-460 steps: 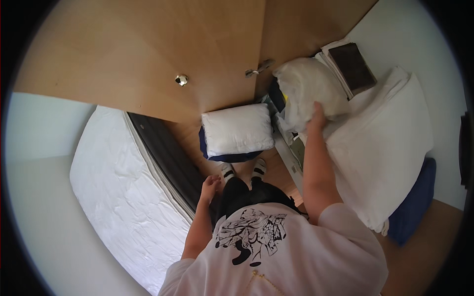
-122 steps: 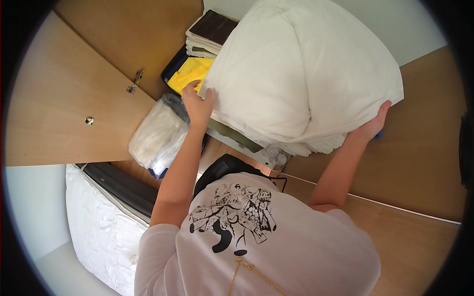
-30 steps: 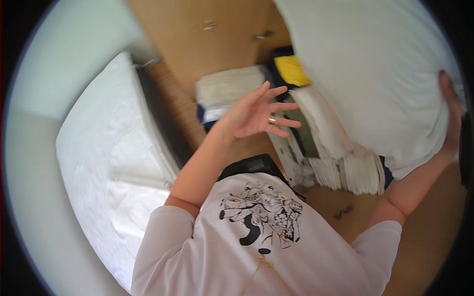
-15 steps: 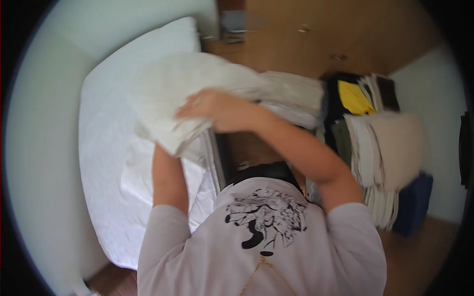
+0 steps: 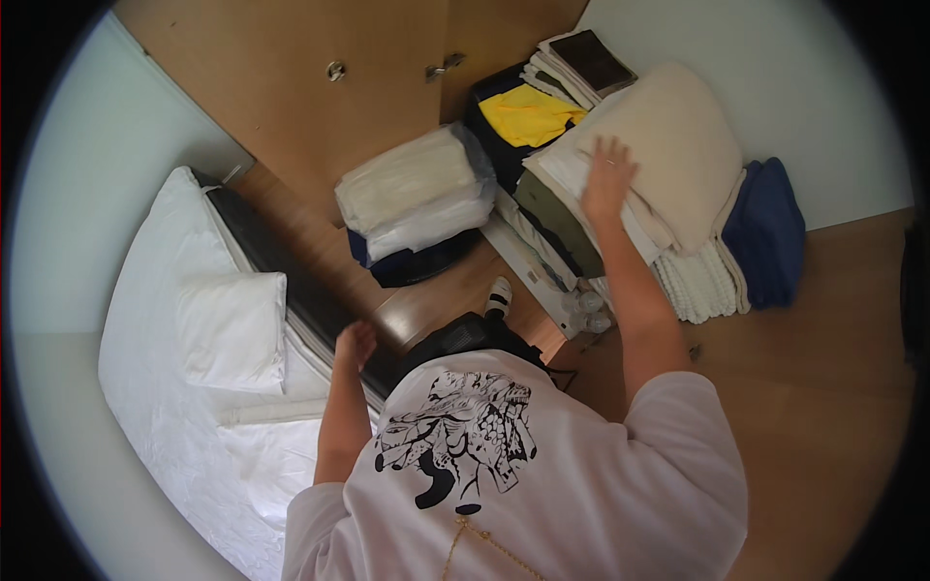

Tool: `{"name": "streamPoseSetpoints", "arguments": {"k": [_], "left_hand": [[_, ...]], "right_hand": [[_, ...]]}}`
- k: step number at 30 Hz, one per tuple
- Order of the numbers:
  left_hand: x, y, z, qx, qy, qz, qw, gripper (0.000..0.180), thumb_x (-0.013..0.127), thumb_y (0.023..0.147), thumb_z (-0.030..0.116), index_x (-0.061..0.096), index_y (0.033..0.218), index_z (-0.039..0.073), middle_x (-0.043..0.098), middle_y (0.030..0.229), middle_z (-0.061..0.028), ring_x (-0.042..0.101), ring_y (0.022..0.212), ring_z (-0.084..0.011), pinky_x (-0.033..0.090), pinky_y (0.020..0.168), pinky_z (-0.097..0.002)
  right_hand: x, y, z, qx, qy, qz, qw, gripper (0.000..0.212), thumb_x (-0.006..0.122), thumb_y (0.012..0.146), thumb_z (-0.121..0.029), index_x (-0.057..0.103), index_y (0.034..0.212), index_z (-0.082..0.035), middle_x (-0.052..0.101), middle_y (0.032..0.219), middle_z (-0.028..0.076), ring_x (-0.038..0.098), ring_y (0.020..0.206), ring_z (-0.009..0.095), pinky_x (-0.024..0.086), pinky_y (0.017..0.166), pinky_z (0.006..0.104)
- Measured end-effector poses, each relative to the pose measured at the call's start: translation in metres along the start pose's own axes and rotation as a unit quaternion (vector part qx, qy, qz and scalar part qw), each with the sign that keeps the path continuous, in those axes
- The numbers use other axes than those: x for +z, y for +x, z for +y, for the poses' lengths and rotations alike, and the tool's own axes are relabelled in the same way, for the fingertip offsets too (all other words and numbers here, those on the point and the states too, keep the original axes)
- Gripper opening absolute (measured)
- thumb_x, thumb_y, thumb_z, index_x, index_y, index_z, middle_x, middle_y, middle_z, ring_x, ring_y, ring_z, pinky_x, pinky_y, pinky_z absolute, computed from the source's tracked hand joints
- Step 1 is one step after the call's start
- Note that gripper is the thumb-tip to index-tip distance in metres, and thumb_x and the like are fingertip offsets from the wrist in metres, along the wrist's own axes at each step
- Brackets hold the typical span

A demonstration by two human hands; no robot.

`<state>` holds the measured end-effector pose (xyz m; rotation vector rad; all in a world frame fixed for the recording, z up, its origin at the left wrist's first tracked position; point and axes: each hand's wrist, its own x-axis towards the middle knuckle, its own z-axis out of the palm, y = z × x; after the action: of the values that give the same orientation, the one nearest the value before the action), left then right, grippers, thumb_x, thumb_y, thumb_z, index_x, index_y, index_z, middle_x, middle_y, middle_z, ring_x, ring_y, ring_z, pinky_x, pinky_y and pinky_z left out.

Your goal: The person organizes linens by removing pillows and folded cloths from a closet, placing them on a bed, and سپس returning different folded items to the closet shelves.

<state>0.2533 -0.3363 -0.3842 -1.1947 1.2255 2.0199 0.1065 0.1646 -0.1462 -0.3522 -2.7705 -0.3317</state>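
Note:
My right hand (image 5: 608, 179) reaches out over a stack of folded bedding, fingers spread, at the edge of a thick beige blanket (image 5: 678, 145) and a white folded cloth (image 5: 567, 165). Whether it presses on them or hovers just above, I cannot tell. Beside the bed's edge hangs my left hand (image 5: 356, 344), its fingers loosely bent and holding nothing. To its left, a folded white cloth bundle (image 5: 232, 329) rests on the white-covered bed (image 5: 145, 320). Another flat folded white cloth (image 5: 271, 413) lies nearer me on the bed.
Clear-wrapped cream bedding (image 5: 417, 189) sits on a dark blue item on the wooden floor (image 5: 300, 218). Around the stack are a yellow cloth (image 5: 528, 114), olive cloth (image 5: 557, 223), white knitted cloth (image 5: 693, 286) and blue cloth (image 5: 765, 232). Wooden cabinet doors (image 5: 291, 58) stand beyond.
The white cloth both hands were handling over the bed now lies there folded. My view has turned right; my right hand has swung over to the bedding stack, and the left has dropped beside the bed.

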Motion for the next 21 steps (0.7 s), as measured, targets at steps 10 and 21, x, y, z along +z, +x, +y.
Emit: {"name": "streamPoseSetpoints", "arguments": {"k": [10, 21], "left_hand": [[0.37, -0.055, 0.08, 0.138, 0.183, -0.265, 0.937, 0.034, 0.048, 0.089, 0.021, 0.048, 0.118, 0.004, 0.058, 0.113, -0.0101, 0.055, 0.104, -0.0198, 0.044, 0.086, -0.0331], [0.571, -0.088, -0.049, 0.088, 0.2, -0.112, 0.969, 0.048, 0.068, 0.075, 0.018, 0.047, 0.113, -0.003, 0.052, 0.091, -0.0081, 0.051, 0.077, -0.0157, 0.045, 0.068, -0.0259]], "right_hand": [[0.002, 0.072, 0.163, 0.061, 0.018, 0.044, 0.997, 0.066, 0.064, 0.07, -0.015, 0.041, 0.132, -0.018, 0.043, 0.13, 0.02, 0.042, 0.119, 0.034, 0.033, 0.095, 0.0519], [-0.092, 0.156, 0.305, 0.157, 0.4, -0.01, 0.903, 0.059, 0.07, 0.059, -0.003, 0.053, 0.116, 0.0, 0.062, 0.104, 0.013, 0.059, 0.095, 0.022, 0.045, 0.084, 0.0306]]}}
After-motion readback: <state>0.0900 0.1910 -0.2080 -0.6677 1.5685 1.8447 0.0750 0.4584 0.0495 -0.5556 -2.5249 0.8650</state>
